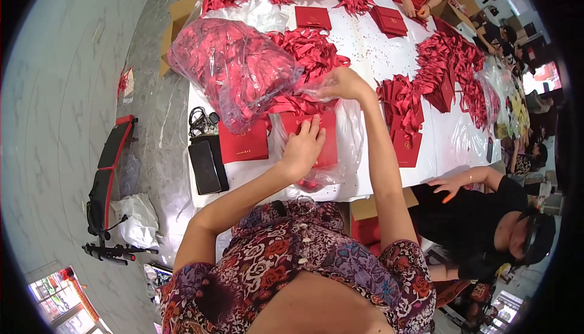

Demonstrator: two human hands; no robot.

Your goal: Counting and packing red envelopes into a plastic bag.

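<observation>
My left hand [304, 150] lies with its fingers stretched out on a flat red paper gift bag [327, 145]. Clear plastic [351, 133] surrounds that gift bag on both sides and below. A little farther off, my right hand [345, 85] has its fingers closed on the edge of a clear plastic bag. Red ribbons [310, 54] are heaped just beyond my hands. To the left bulges a large clear bag [231, 66] full of red ribboned pieces. Another red gift bag [244, 144] with small gold print rests left of my left hand.
A black phone [204, 167] and a coiled black cable [202, 121] lie at the table's left edge. More red bags with ribbons [398, 103] stand at the right. A co-worker in black [474, 218] sits close at right; a cardboard box [365, 208] is below the table's front edge.
</observation>
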